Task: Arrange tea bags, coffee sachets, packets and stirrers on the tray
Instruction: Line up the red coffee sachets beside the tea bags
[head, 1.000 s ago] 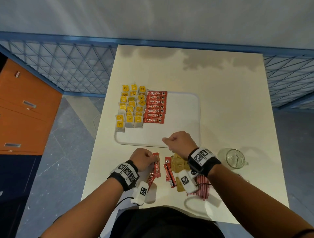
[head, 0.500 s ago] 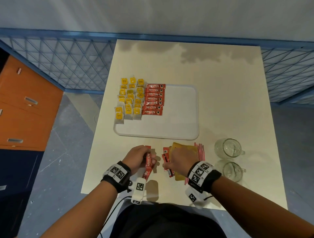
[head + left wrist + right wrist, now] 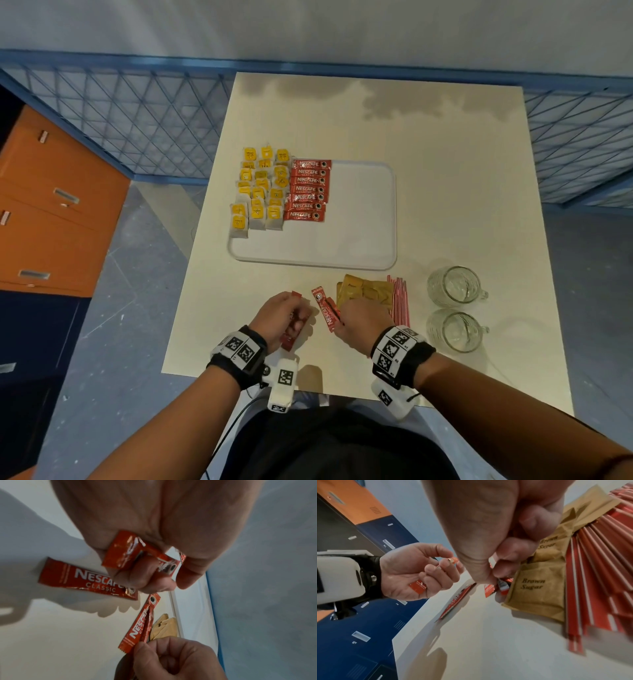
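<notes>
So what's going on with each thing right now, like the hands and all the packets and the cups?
left hand: holding red coffee sachets
right hand: pinching a coffee sachet lying on the table
tray: right half bare
tea bags: laid in rows at the tray's left edge
Nescafe row: lined up on the tray
brown sugar packets: piled on the table
stirrers: bundled beside the sugar
glass mugs: upright, empty

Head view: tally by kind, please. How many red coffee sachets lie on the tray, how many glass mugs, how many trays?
coffee sachets on the tray: 7
glass mugs: 2
tray: 1
Total: 10
</notes>
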Demonstrator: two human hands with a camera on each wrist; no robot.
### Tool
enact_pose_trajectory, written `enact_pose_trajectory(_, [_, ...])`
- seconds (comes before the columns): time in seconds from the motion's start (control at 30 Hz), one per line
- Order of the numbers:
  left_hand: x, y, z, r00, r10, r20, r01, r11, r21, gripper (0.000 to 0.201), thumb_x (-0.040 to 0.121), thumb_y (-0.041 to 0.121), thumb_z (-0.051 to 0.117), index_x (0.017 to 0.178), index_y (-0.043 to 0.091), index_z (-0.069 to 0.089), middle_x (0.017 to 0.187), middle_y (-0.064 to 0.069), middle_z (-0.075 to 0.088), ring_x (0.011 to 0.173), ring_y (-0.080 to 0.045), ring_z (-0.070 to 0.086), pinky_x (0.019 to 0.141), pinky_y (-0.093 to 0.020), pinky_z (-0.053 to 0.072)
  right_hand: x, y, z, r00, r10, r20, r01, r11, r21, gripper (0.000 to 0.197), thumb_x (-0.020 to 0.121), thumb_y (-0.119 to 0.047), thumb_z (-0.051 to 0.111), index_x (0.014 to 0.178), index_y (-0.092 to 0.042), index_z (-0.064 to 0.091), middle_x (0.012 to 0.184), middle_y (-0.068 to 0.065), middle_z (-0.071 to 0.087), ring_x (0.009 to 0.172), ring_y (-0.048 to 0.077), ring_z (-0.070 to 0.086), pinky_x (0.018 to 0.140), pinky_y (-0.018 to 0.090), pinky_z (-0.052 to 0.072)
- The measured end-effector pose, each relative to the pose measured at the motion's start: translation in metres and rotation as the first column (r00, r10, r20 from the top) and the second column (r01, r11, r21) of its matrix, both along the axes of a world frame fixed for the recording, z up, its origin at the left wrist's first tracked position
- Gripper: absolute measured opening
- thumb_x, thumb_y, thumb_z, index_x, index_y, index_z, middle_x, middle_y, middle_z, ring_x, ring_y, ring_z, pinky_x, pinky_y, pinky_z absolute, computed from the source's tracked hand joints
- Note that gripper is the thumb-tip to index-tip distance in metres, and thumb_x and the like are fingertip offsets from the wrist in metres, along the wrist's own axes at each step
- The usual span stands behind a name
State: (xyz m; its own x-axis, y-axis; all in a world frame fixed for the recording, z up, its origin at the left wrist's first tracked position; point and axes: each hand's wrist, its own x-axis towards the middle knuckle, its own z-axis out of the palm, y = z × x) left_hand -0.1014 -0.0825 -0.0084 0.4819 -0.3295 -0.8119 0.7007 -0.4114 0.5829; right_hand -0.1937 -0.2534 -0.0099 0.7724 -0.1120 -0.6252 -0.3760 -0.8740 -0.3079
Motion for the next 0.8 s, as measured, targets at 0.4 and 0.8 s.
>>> enact_pose_trajectory(0.4, [-0.01, -0.001, 0.002, 0.992, -0.085, 0.092, 0.087, 0.996, -0.017, 0.017, 0.094, 0.017, 0.07, 0.106, 0.006, 0.071, 0.068, -0.008, 0.062, 0.049, -0.011, 0.049, 0.045, -0.021, 0.038, -0.004, -0.009, 0.001, 0.982, -0.162, 0.102, 0.109, 0.91, 0.4, 0.026, 0.096, -0.03, 0.053, 0.079, -0.024, 0.072, 0.075, -0.006, 0.073, 0.068, 0.007, 0.07, 0.071, 0.036, 0.06])
enact_pose_trajectory(0.8, [0.0, 0.005, 0.011, 0.98, -0.092, 0.176, 0.091, 0.996, 0.01, 0.028, 0.097, 0.016, 0.056, 0.084, -0.004, 0.071, 0.076, -0.02, 0.072, 0.06, -0.02, 0.065, 0.05, -0.022, 0.046, 0.008, -0.004, -0.004, 0.976, -0.149, 0.161, 0.103, 0.959, 0.264, 0.032, 0.102, -0.04, 0.053, 0.097, -0.022, 0.078, 0.097, -0.008, 0.074, 0.088, 0.013, 0.067, 0.08, 0.038, 0.057])
